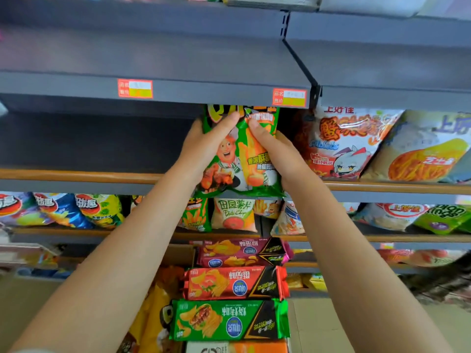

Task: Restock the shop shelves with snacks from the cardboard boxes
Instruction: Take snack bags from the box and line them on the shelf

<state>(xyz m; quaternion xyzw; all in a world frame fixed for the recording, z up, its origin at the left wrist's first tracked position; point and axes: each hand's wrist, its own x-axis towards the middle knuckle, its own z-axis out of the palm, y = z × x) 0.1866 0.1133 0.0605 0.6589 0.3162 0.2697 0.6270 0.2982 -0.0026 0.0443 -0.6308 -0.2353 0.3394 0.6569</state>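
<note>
The left hand [204, 146] and right hand [274, 151] both grip a green bag [238, 159], one on each side, holding it upright at the shelf [76, 175] edge, left of a red bag [341, 143]. The placing step looks underway; next, push it back and let go.

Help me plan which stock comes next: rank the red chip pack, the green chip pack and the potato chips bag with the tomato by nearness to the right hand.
From the right hand:
1. Potato chips bag, one shelf below.
2. Red chip pack, lower in the stack.
3. Green chip pack, under the red one.
</note>
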